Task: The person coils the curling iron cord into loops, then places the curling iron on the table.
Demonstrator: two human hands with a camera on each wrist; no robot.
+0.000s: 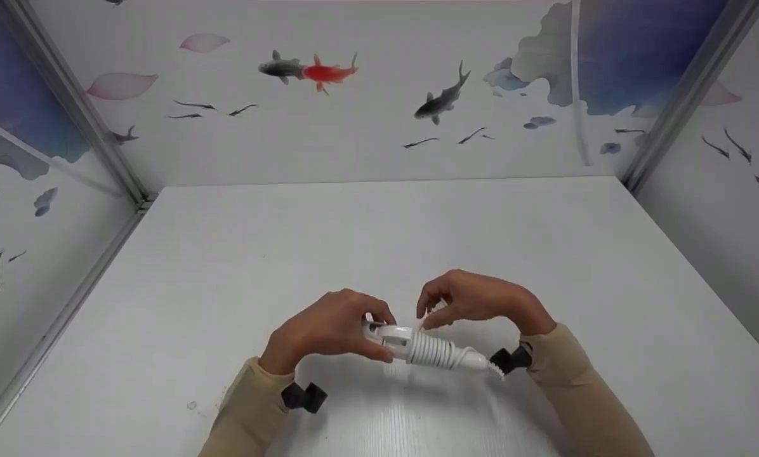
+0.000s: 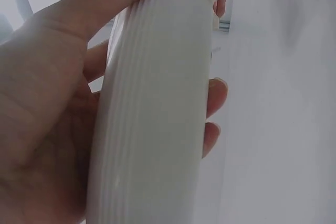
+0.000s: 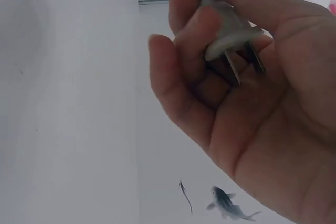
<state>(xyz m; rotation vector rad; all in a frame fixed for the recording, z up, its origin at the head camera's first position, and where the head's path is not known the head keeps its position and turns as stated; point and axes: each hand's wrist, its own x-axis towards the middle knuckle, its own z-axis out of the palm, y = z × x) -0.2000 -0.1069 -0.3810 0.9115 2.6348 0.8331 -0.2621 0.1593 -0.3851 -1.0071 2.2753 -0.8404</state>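
Note:
My left hand [image 1: 335, 324] grips the left end of a white hand-held electric appliance [image 1: 475, 360], holding it above the table and tilted slightly down to the right. Several turns of white cord [image 1: 430, 351] are wound round its middle. Its smooth and ribbed casing [image 2: 157, 103] fills the left wrist view, with fingertips [image 2: 215, 98] showing past the far edge. Just above the coils, my right hand [image 1: 478, 298] pinches a white two-pin plug [image 3: 231, 32], its metal pins pointing towards the palm. The appliance's exact kind is unclear.
Under both hands lies a white tabletop [image 1: 367, 235]. Printed panels with fish [image 1: 443, 101] and metal-framed corners [image 1: 636, 168] close in the back and sides. Each wrist carries a small black camera [image 1: 304, 398].

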